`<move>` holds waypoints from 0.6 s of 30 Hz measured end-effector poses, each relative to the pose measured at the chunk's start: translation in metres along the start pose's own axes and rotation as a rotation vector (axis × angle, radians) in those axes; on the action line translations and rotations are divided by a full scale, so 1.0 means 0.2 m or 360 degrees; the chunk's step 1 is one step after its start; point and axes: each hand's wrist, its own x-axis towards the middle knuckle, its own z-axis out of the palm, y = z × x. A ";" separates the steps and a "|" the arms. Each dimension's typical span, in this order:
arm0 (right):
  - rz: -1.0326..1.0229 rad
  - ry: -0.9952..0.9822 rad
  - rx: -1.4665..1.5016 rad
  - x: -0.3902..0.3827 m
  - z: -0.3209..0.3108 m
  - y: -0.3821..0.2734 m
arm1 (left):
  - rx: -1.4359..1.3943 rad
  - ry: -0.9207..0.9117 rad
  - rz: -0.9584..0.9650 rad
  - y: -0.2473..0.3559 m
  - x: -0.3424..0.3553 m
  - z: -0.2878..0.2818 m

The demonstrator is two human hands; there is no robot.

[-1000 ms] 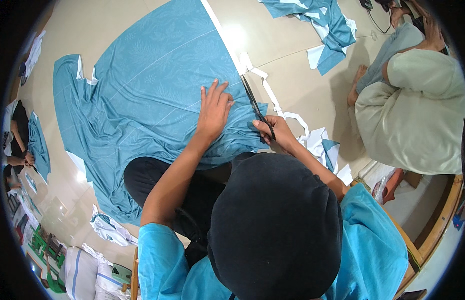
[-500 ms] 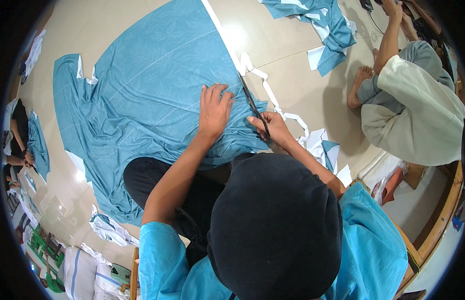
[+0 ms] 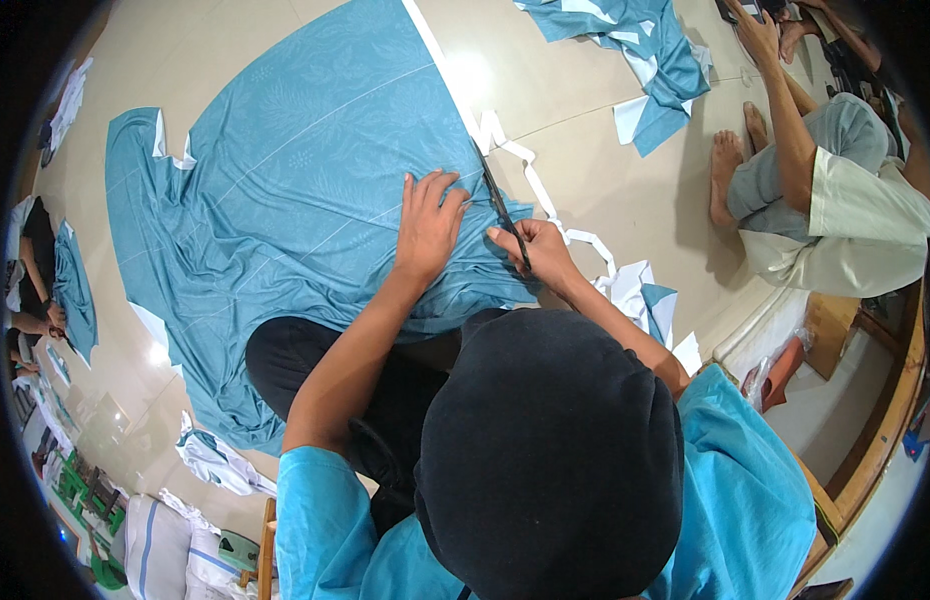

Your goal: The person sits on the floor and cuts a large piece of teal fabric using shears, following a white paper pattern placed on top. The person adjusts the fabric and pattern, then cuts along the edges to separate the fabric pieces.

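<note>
A large blue patterned cloth [image 3: 295, 150] with thin pale lines and a white edge lies spread on the floor, bunched toward my legs. My left hand [image 3: 428, 225] rests on it, fingers stretched out and holding nothing. My right hand [image 3: 541, 252] is closed on the handles of black scissors [image 3: 498, 203], just right of my left hand. The blades lie along the cloth's white right edge, pointing away from me, and look nearly closed. From near their tips a narrow white cut strip [image 3: 533, 175] trails loosely over the floor toward me.
White and blue scraps [image 3: 635, 295] lie beyond my right forearm. Another heap of blue cloth [image 3: 655, 70] is at the far right. Close by on the right sits a person [image 3: 825, 220] in pale clothes. White sacks [image 3: 157, 545] stand at the lower left, and a wooden frame [image 3: 890, 440] at the right.
My right hand and the scissors have shifted slightly left, and the blades have drawn closer together. My left hand stays put. The person at the right has leaned back and moved an arm.
</note>
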 end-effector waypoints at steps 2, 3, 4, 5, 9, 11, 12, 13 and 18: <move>-0.0032 -0.0013 0.0008 0.01 0.00 0.00 | -0.0013 0.0010 0.0008 0.00 0.00 0.00; -0.0047 -0.0020 0.0013 0.01 0.00 0.00 | -0.0017 0.0008 0.0007 0.00 0.00 0.00; -0.0047 -0.0017 0.0021 0.01 0.00 0.00 | -0.0016 0.0008 0.0008 0.00 0.00 0.00; -0.0047 -0.0015 0.0028 0.01 0.01 -0.01 | -0.0013 0.0008 0.0008 0.00 0.00 0.00; -0.0032 0.0004 0.0032 0.01 0.01 -0.01 | 0.0001 0.0000 0.0004 0.00 0.00 0.00; -0.0027 -0.0001 0.0033 0.00 0.02 -0.01 | 0.0004 0.0009 0.0007 0.00 0.00 0.00; -0.0028 -0.0006 0.0046 0.00 0.01 -0.01 | 0.0010 -0.0003 -0.0002 0.00 0.00 0.00; -0.0015 -0.0009 0.0048 0.00 0.01 -0.01 | 0.0013 0.0004 0.0003 0.00 0.00 0.00; -0.0009 -0.0012 0.0101 0.01 0.02 -0.01 | 0.0014 -0.0012 -0.0009 0.00 0.00 0.00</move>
